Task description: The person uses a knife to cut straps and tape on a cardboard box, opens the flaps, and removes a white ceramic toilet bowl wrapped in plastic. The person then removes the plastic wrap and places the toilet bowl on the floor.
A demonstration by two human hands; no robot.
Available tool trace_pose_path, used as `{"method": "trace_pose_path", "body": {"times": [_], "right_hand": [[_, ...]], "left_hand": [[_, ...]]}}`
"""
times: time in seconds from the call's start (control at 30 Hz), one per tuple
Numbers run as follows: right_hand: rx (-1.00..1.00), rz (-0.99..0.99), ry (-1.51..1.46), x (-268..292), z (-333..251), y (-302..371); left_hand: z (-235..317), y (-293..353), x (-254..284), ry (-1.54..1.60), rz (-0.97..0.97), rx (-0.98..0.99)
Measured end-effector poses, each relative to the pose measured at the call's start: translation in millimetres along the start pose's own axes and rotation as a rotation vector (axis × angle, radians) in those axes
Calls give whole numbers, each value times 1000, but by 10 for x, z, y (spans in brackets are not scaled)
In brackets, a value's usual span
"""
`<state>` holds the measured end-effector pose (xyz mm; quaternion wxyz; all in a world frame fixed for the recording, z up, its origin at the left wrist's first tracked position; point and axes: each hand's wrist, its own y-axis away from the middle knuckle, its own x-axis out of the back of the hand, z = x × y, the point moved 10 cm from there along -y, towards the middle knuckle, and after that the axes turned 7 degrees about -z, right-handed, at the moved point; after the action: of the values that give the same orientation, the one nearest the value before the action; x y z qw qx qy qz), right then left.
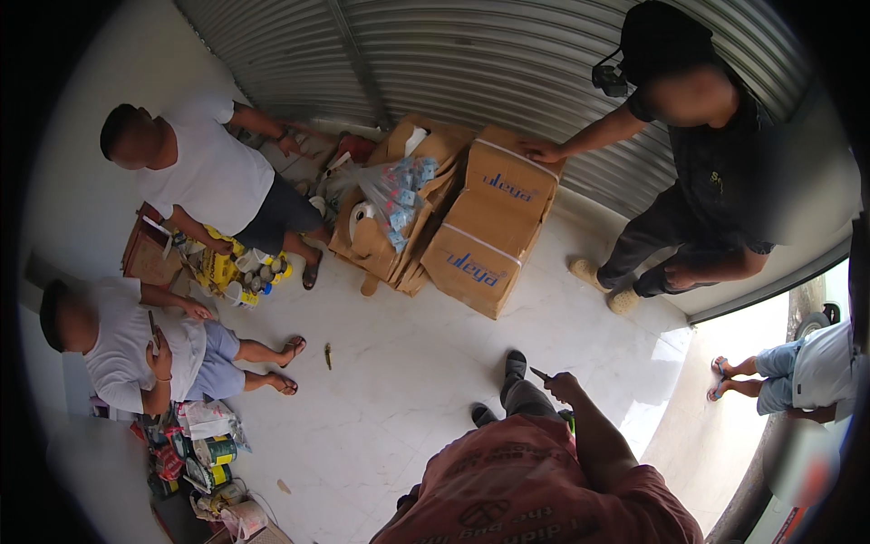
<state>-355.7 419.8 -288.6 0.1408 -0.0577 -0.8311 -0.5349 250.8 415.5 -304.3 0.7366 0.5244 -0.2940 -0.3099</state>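
My right hand (pixel 565 387) is in front of my red shirt at waist height, its fingers closed round a narrow, dark, pointed knife (pixel 541 374). The blade end points left, and the fingers hide its handle. My left hand does not show; only a dark band-like bit appears at the left side of my shirt. Ahead of my feet stands a strapped stack of flat brown cardboard boxes (pixel 490 222). Left of it, another cardboard stack (pixel 362 243) carries a clear plastic bag (pixel 396 201) of blue and pink packets and a white roll (pixel 361 213).
One person (pixel 217 172) bends by yellow containers (pixel 217 270). Another (pixel 149 349) holds a phone among paint cans (pixel 216 450). A person in black (pixel 698 154) touches the strapped stack. Someone (pixel 816 367) stands outside. A small greenish strip (pixel 328 356) lies on the tiles.
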Motion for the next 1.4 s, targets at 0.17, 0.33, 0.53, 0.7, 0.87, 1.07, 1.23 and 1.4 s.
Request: {"method": "trace_pose_path", "body": {"times": [0.17, 0.33, 0.53, 0.7, 0.87, 1.07, 1.23, 1.4], "right_hand": [[1, 57, -11, 191, 309, 69], [-81, 106, -346, 327, 666, -64], [-115, -13, -325, 444, 508, -488], [9, -70, -84, 770, 2, -921], [248, -71, 53, 1271, -754, -1400], [197, -73, 81, 1607, -1417, -1752], [87, -56, -88, 1414, -1427, -1957], [-103, -190, -705, 862, -1279, -2023]], "left_hand": [[-220, -120, -80, -228, -185, 51], [561, -776, 570, -451, -24, 105], [3144, -1240, 1280, -472, 220, -150], [5178, -1036, 449, -142, 192, -429], [5894, -1078, -878, -412, 21, -592], [5885, -1271, -1694, -667, -180, -671], [5768, -1143, -1568, -683, -250, -633], [5149, -1032, -824, -634, -115, -356]]}}
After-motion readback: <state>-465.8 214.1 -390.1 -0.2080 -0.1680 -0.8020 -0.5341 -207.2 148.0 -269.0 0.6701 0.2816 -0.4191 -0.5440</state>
